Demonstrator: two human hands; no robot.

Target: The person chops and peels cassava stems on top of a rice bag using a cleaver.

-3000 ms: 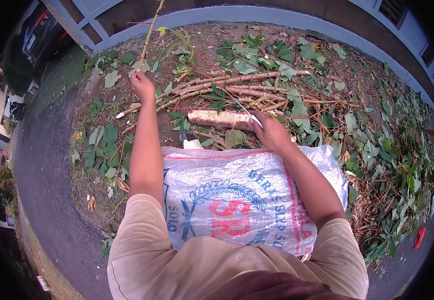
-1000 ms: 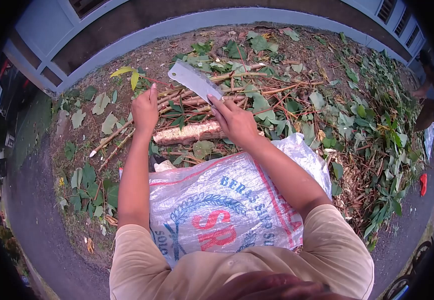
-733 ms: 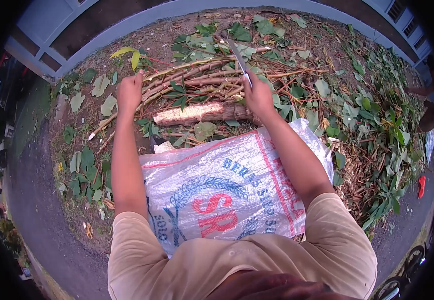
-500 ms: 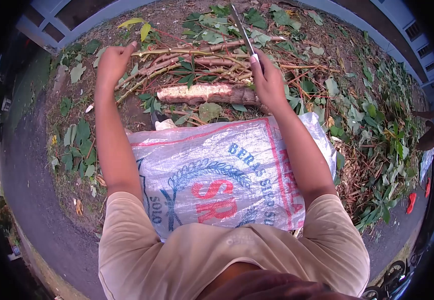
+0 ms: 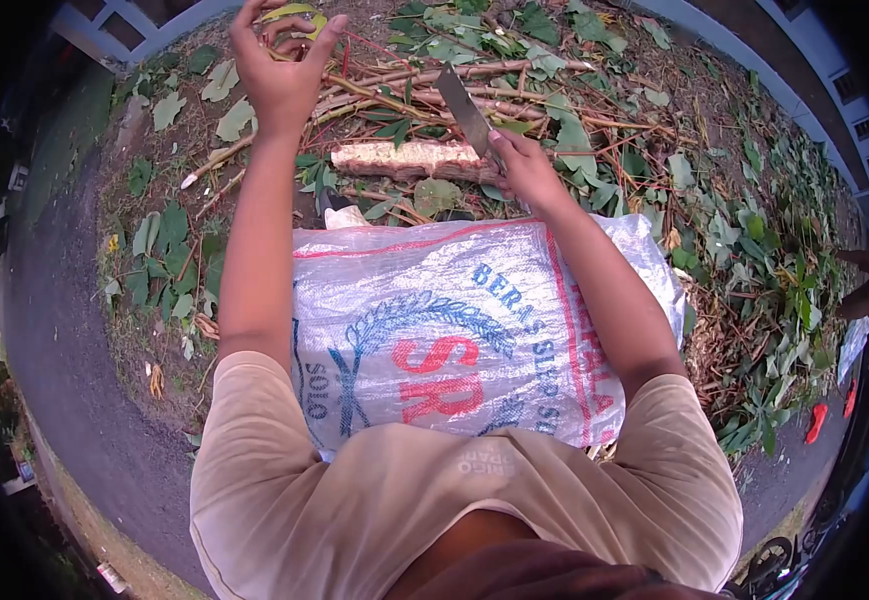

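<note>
My left hand is at the upper left, its thumb stretched out and its fingers apart and slightly bent. Yellow-green leaves show right at its fingers; whether they touch is not clear. Wrapped round the handle of a large knife, my right hand is closed, the broad blade slanting up and to the left. Below that blade lies a short log, its top hacked down to pale wood. Cut branches are heaped behind the log.
A printed woven sack covers my lap. Green leaves and stems litter the ground to the right, with wood chips beside the sack. Paved ground runs along the left. A red object lies at the far right.
My left hand has moved up and right to the yellow-green leaves, its fingers spreading. My right hand has dropped slightly, and the knife blade has tilted left and turned its flat side to view.
</note>
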